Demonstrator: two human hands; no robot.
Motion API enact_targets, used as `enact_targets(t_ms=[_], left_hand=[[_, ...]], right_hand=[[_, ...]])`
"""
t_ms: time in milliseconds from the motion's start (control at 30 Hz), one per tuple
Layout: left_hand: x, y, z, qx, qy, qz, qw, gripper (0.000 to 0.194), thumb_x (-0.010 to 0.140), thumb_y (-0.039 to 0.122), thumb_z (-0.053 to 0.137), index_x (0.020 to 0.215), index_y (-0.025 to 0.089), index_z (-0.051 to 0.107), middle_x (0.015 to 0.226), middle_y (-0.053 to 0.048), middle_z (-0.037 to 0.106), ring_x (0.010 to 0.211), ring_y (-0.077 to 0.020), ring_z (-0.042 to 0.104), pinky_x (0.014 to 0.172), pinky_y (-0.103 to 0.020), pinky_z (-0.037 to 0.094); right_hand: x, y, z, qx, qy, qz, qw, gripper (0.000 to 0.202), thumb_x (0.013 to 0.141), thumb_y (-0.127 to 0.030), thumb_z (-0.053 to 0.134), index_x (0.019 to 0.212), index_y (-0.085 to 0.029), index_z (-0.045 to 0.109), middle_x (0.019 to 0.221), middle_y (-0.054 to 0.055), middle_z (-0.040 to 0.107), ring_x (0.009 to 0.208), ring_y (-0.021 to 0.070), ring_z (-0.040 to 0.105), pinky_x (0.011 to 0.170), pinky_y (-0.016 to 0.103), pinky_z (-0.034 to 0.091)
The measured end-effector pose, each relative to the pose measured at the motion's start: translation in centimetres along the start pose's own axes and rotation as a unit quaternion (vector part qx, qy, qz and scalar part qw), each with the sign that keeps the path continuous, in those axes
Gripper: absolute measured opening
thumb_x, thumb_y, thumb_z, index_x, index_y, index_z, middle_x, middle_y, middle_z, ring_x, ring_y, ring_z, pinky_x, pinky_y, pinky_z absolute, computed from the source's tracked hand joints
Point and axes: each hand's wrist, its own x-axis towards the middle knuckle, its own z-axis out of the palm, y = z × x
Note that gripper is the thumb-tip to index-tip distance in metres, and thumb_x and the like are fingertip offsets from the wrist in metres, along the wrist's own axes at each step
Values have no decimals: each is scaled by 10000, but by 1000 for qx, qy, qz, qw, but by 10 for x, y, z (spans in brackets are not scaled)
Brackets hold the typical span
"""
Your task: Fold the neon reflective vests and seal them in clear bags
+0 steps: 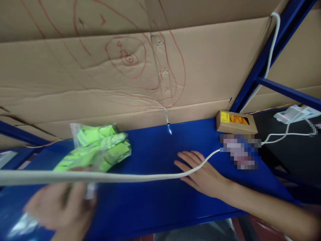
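Observation:
My left hand (pixel 60 204), smeared by motion, is at the lower left with its fingers curled. A small whitish piece (pixel 91 190) shows by its fingertips, and shiny clear plastic (pixel 23 224) shows below its other side; what it grips I cannot make out. Just beyond lie bright yellow-green reflective vests (pixel 110 144) in clear plastic bags. My right hand (pixel 200 172) rests palm down on the blue tabletop (pixel 147 204), fingers spread, holding nothing. A white cable (pixel 150 178) runs across the view in front of both hands.
A cardboard wall (pixel 205 67) with red drawn lines stands behind the table. At the back right sit a small open-windowed box (pixel 235 122) with orange contents and a pixelated item (pixel 240 152). A blue metal post (pixel 265 57) and a white power strip (pixel 296 113) are farther right.

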Motion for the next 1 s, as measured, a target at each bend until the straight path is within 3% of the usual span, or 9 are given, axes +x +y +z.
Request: enact_targets(t_ms=[33, 67, 133, 200, 300, 433, 567, 767, 1000], left_hand=[[1, 11, 14, 16, -4, 46, 999, 379, 867, 218, 609, 1234, 293, 667, 1215, -53, 706, 1274, -374, 577, 1099, -609, 414], [3, 21, 30, 56, -25, 156, 986, 334, 911, 183, 544, 1192, 285, 694, 1185, -49, 731, 1179, -337, 645, 1024, -546, 481], [13, 41, 59, 136, -67, 331, 932, 406, 930, 56, 439, 1158, 251, 714, 1176, -55, 747, 1101, -274, 683, 977, -450, 498], [23, 54, 81, 211, -65, 377, 900, 423, 907, -7, 407, 1070, 194, 741, 1122, -100, 752, 1043, -280, 688, 922, -434, 492], [33, 56, 91, 253, -78, 334, 905, 349, 897, 20, 460, 1008, 173, 754, 1086, -145, 729, 997, -307, 667, 847, -429, 476], [36, 44, 78, 257, -116, 262, 923, 260, 896, 96, 525, 1023, 176, 737, 1115, -142, 695, 1006, -317, 627, 828, -420, 456], [41, 28, 63, 281, -149, 164, 934, 255, 959, 186, 464, 1051, 169, 701, 1119, -117, 681, 1027, -314, 599, 820, -410, 438], [48, 5, 53, 293, -180, 55, 937, 294, 987, 263, 415, 1107, 186, 672, 1160, -102, 657, 1075, -306, 569, 868, -379, 393], [44, 9, 52, 286, -188, 6, 939, 334, 987, 275, 401, 1153, 149, 662, 1213, -144, 628, 1106, -349, 545, 895, -412, 386]], right_hand=[[-21, 7, -7, -25, -5, 32, 999, 447, 1047, -329, 488, 1472, -192, 502, 1518, 151, 516, 1400, 321, 467, 1141, 529, 385], [-41, 15, -13, -54, -10, 64, 996, 452, 1048, -317, 484, 1486, -208, 490, 1536, 153, 494, 1415, 333, 450, 1131, 542, 384], [-77, 30, -24, -114, -10, 143, 983, 491, 1051, -356, 475, 1525, -232, 443, 1587, 168, 421, 1427, 366, 429, 1119, 585, 368], [-109, 44, -31, -151, 22, 227, 962, 574, 1035, -496, 468, 1523, -196, 437, 1577, 204, 413, 1417, 415, 423, 1096, 614, 372], [-148, 64, -32, -170, 56, 347, 921, 748, 992, -672, 412, 1544, -167, 396, 1558, 232, 418, 1393, 449, 441, 1055, 625, 407], [-179, 82, -23, -114, 65, 425, 895, 835, 948, -755, 411, 1545, -172, 374, 1494, 215, 502, 1340, 416, 520, 1031, 566, 457], [-183, 86, -14, -79, 62, 438, 893, 785, 965, -753, 376, 1505, -185, 415, 1333, 182, 641, 1233, 374, 609, 1025, 544, 447], [-171, 80, -7, -90, 69, 425, 898, 707, 984, -726, 371, 1465, -214, 454, 1325, 157, 648, 1226, 354, 607, 1021, 525, 422], [-172, 78, -5, -79, 73, 438, 893, 661, 990, -699, 388, 1466, -244, 444, 1382, 130, 625, 1252, 354, 593, 1012, 532, 416]])
